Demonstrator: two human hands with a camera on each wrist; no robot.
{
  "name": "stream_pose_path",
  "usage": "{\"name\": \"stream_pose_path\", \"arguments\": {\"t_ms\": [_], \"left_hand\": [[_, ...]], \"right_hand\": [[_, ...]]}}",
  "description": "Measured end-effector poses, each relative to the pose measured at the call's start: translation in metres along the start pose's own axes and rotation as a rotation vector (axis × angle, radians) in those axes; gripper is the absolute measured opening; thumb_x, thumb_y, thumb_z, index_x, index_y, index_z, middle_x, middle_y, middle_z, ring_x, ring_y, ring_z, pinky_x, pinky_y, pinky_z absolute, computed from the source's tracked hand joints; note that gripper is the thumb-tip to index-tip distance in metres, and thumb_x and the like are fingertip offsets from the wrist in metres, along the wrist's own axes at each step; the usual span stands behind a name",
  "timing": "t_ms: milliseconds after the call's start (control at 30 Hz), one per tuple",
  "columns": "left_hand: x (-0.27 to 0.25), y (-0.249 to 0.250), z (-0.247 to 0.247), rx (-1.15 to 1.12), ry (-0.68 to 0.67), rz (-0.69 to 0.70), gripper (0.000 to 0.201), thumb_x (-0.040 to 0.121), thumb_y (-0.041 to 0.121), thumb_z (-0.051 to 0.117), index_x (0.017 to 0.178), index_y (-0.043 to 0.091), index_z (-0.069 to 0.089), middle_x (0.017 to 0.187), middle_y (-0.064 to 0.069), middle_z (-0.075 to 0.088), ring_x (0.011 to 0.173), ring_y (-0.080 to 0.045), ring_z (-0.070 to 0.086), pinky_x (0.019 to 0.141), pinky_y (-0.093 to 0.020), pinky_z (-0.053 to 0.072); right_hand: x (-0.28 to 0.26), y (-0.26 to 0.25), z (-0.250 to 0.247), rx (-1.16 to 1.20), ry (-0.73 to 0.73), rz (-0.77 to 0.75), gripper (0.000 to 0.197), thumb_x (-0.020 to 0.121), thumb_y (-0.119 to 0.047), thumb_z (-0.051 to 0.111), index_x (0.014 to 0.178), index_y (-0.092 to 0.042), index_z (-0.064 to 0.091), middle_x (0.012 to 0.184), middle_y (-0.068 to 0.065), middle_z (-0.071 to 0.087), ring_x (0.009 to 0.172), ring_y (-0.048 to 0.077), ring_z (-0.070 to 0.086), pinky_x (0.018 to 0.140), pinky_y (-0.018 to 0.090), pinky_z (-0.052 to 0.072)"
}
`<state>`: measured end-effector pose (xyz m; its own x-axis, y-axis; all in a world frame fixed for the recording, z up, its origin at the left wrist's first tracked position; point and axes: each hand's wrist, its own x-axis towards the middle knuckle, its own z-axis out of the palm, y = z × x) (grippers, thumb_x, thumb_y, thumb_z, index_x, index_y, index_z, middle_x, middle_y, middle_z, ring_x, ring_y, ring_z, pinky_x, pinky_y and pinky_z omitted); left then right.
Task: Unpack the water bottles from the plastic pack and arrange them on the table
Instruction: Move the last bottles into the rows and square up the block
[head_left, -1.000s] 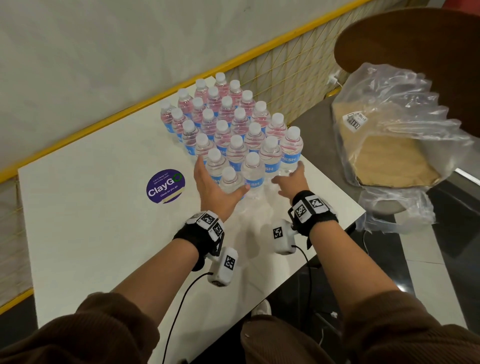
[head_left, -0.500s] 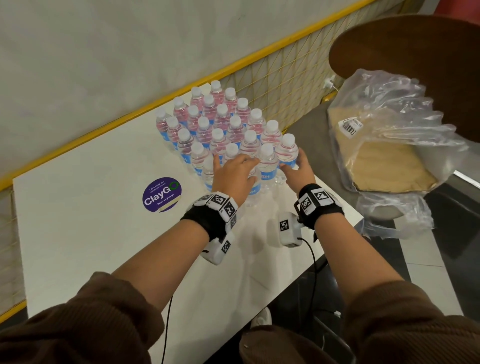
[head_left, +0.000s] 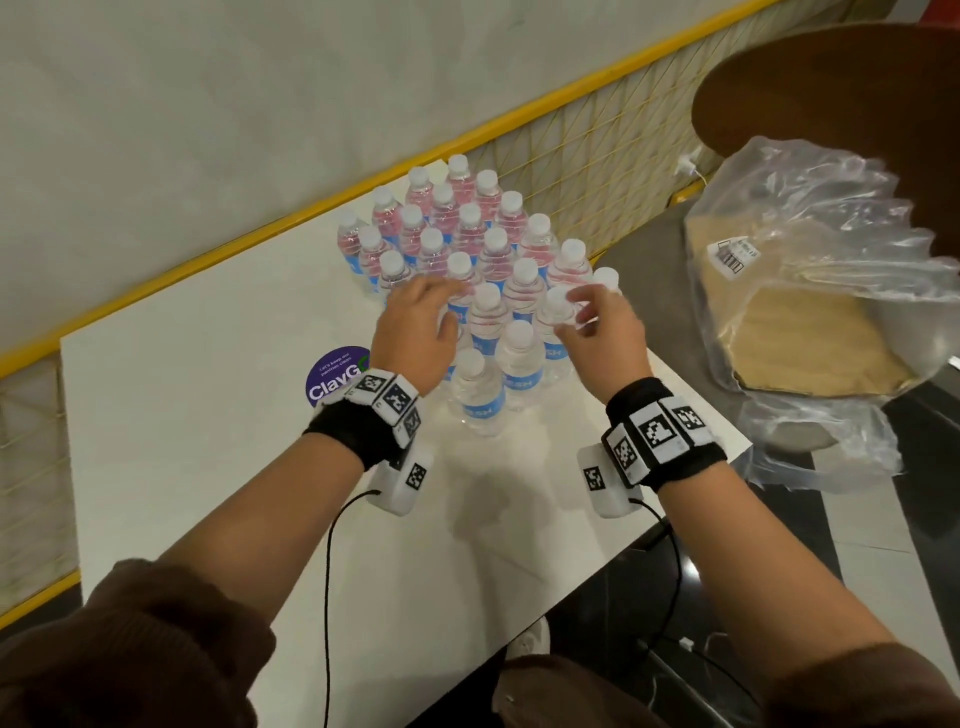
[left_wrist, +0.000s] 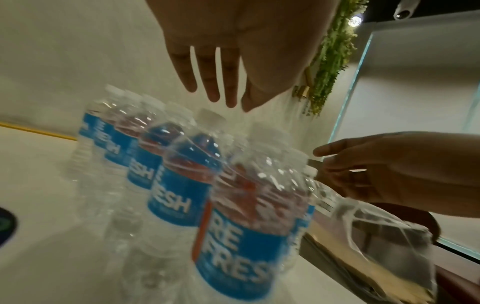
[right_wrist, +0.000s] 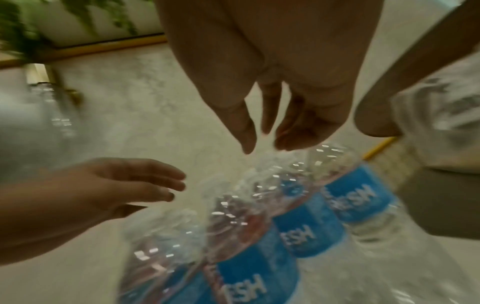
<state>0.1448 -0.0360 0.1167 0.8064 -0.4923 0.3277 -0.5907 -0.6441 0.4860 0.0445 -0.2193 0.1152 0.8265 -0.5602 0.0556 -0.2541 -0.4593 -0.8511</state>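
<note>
The water bottles (head_left: 470, 260) stand upright on the white table (head_left: 208, 467), packed close together in rows at its far part, next to the yellow rail (head_left: 519, 122). They have white caps and blue labels, and the two nearest bottles stand a little in front of the others. The left hand (head_left: 415, 332) hovers above the left side of the group with the palm down; in the left wrist view its fingers (left_wrist: 207, 82) are straight and a little apart, above the caps, and they hold nothing. The right hand (head_left: 602, 327) is over the right side of the group, beside a white cap (head_left: 558, 299). In the right wrist view its thumb and fingers (right_wrist: 293, 133) hang down loosely bent, with a narrow gap between them, and nothing is between them; whether the fingertips touch a cap I cannot tell. Both wrists carry black bands with white marker blocks (head_left: 389, 395). A round purple sticker (head_left: 332, 374) lies on the table just left of the left wrist. The empty plastic pack (head_left: 810, 249), clear and crumpled, with a cardboard sheet (head_left: 810, 343) inside, lies off the table to the right, in front of a round brown table (head_left: 841, 88).
</note>
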Motion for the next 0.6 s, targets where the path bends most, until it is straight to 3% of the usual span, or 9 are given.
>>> {"name": "stream_pose_path", "arguments": {"t_ms": [67,100,133,200,300,433,600], "left_hand": [[0.007,-0.012,-0.010,0.048,-0.086,-0.072,0.039,0.087,0.008,0.053,0.125,0.016,0.059,0.127,-0.008,0.054,0.118,-0.029,0.048,0.099,-0.036,0.041],[0.009,-0.015,-0.014,0.053,-0.138,-0.090,0.040,0.087,0.010,0.054,0.126,0.016,0.058,0.127,-0.008,0.053,0.117,-0.029,0.049,0.098,-0.035,0.042],[0.012,-0.016,-0.017,0.053,-0.193,-0.104,0.040,0.087,0.012,0.054,0.127,0.017,0.058,0.128,-0.007,0.053,0.116,-0.027,0.052,0.097,-0.034,0.042],[0.017,-0.013,-0.022,0.068,-0.306,-0.130,0.042,0.086,0.019,0.055,0.128,0.022,0.057,0.129,-0.004,0.052,0.114,-0.024,0.054,0.098,-0.035,0.044],[0.020,-0.007,-0.026,0.088,-0.439,-0.148,0.045,0.083,0.028,0.061,0.128,0.027,0.056,0.131,-0.002,0.055,0.117,-0.023,0.054,0.100,-0.038,0.044],[0.022,-0.006,-0.026,0.150,-0.474,-0.107,0.039,0.087,0.022,0.061,0.126,0.021,0.060,0.126,-0.009,0.062,0.116,-0.026,0.056,0.095,-0.031,0.041],[0.026,-0.003,-0.027,0.176,-0.482,-0.092,0.029,0.086,0.020,0.060,0.114,0.023,0.065,0.106,-0.014,0.066,0.101,-0.031,0.059,0.082,-0.033,0.045]], "right_hand": [[-0.012,-0.018,0.010,-0.086,-0.233,-0.066,0.030,0.085,-0.016,0.065,0.114,-0.013,0.058,0.083,0.007,0.059,0.069,0.015,0.054,0.062,0.016,0.040],[-0.018,-0.026,0.017,-0.134,-0.337,-0.087,0.034,0.085,-0.021,0.066,0.118,-0.014,0.057,0.079,0.006,0.060,0.067,0.014,0.053,0.061,0.017,0.039],[-0.023,-0.031,0.024,-0.182,-0.424,-0.092,0.042,0.085,-0.026,0.066,0.124,-0.015,0.054,0.083,0.006,0.061,0.071,0.014,0.055,0.063,0.017,0.040],[-0.030,-0.039,0.037,-0.256,-0.525,-0.079,0.058,0.084,-0.033,0.067,0.136,-0.018,0.045,0.104,0.010,0.063,0.093,0.021,0.060,0.076,0.020,0.041],[-0.032,-0.050,0.048,-0.340,-0.550,-0.086,0.060,0.085,-0.030,0.066,0.138,-0.018,0.042,0.121,0.014,0.059,0.112,0.027,0.055,0.081,0.024,0.038],[-0.027,-0.056,0.049,-0.405,-0.520,-0.089,0.041,0.086,-0.020,0.064,0.125,-0.014,0.055,0.113,0.015,0.062,0.106,0.029,0.057,0.076,0.027,0.041],[-0.028,-0.059,0.049,-0.409,-0.510,-0.078,0.043,0.085,-0.018,0.065,0.127,-0.015,0.055,0.114,0.016,0.063,0.105,0.030,0.058,0.083,0.032,0.046]]}}
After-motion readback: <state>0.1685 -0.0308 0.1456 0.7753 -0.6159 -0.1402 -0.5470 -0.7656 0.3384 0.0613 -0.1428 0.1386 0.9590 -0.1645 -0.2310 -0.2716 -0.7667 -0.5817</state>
